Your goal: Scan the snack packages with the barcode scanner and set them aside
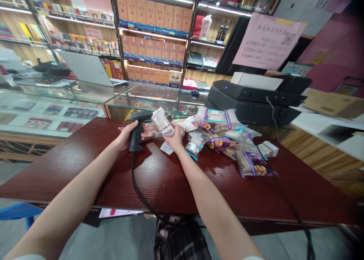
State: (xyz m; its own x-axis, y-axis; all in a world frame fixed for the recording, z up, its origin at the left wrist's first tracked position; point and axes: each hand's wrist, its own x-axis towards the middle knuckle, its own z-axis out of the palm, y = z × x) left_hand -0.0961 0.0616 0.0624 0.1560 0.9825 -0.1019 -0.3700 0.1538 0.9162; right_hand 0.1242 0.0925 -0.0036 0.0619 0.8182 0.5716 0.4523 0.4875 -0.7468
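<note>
My left hand (127, 135) is wrapped round the grip of a black barcode scanner (136, 133), whose head points right. A cable hangs from its base across the table (113, 184). My right hand (174, 138) holds a small white package (162, 121), tilted, close to the scanner's head. Behind and below my hands lie more packs, among them a clear bag with red print (149, 130). To the right is a pile of clear snack bags with purple labels (222, 140). A small silvery packet (195, 143) sits at the pile's near left edge.
Beyond the table stands a glass display counter (136, 97) with a laptop (85, 68) on it. At the back right is a black printer (250, 97). A black cable (292, 207) crosses the table's right side. Shelves of orange boxes (155, 15) line the wall.
</note>
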